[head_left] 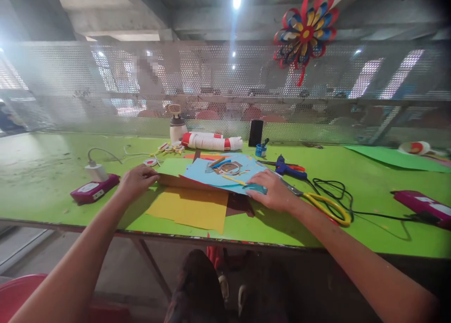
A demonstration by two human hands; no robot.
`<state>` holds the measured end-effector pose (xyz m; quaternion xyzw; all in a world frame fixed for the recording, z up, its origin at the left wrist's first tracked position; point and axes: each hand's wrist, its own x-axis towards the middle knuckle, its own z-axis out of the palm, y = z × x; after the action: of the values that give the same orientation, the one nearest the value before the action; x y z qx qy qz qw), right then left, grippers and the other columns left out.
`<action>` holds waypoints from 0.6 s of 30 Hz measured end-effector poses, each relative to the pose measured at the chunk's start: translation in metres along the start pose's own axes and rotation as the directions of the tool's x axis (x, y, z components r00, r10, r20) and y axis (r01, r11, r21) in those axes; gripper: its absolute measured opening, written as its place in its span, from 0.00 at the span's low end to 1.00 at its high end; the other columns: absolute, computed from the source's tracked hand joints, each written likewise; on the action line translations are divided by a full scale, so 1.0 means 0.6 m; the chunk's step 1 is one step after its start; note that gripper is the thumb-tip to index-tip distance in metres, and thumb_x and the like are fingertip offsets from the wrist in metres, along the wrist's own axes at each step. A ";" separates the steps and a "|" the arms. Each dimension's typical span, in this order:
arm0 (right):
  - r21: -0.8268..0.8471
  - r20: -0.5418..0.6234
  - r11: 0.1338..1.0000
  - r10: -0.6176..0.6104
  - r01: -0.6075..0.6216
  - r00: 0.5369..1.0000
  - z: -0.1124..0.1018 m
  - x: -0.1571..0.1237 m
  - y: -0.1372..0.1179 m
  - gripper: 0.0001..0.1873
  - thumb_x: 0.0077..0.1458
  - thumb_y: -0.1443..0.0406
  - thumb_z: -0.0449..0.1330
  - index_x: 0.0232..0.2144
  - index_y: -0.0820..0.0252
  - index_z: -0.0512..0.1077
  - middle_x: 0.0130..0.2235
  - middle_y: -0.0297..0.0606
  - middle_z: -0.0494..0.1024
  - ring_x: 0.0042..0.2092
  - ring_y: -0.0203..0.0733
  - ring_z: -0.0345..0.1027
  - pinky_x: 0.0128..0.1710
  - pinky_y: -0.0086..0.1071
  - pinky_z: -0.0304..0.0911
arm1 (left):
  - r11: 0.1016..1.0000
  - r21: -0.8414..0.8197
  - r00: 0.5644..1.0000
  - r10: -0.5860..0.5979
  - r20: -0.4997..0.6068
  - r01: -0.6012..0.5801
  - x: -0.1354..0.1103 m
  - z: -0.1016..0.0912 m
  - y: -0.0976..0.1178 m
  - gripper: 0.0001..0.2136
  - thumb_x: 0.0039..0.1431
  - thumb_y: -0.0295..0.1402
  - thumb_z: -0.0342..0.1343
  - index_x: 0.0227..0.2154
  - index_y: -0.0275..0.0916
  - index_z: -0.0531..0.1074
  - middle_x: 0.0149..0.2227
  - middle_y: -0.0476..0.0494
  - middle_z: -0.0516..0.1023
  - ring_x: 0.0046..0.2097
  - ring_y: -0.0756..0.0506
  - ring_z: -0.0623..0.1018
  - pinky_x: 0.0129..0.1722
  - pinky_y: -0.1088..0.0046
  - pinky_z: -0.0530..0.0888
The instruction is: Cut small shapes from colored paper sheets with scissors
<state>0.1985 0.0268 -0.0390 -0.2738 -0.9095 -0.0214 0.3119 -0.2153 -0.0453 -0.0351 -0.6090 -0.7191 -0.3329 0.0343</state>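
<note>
Paper stack (195,175), blue sheet on top, is btwn the hands, front edge raised off the green table (52,172), approx mid-table. Nearest: dark-clad legs (197,285) below table edge. Then yellow paper (199,212), partly under stack's front, w/ dark brown piece (239,205) showing to its R. L hand (136,184): thumb + fingers pinching stack's L corner. R hand (273,191): fingers clasping stack's R edge; teal item (257,189) at fingertips, can't tell what. On the blue sheet: pale ring (230,172) + a few thin sticks (216,161). Just R of R hand: yellow-handled scissors (313,198); behind them, blue glue gun (291,171) w/ blk cable. Magenta boxes: one far R (423,208), other near L forearm (93,190) w/ white plug (97,172) on it. Further back: green sheet (387,157) at R, blue jar (260,150), red-&-white roll (211,142), bottle (177,129), upright dark phone (255,133). Farthest: perf. screen (197,78), w/ red/blue/yellow paper flower (306,33) up high, R side.
</note>
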 end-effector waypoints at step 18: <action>0.067 0.075 0.992 0.106 -0.111 0.992 0.025 0.040 0.021 0.06 0.55 0.68 0.60 0.29 0.61 0.78 0.30 0.37 0.81 0.32 0.41 0.72 0.33 0.32 0.63 | 0.992 0.113 0.994 0.035 0.104 -0.047 -0.039 -0.030 0.023 0.17 0.49 0.39 0.54 0.40 0.36 0.73 0.44 0.36 0.75 0.45 0.37 0.74 0.44 0.61 0.70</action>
<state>0.1808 0.0520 -0.0388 -0.3122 -0.9041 0.0380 0.2894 -0.2034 -0.0743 -0.0260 -0.6367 -0.7254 -0.2585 0.0397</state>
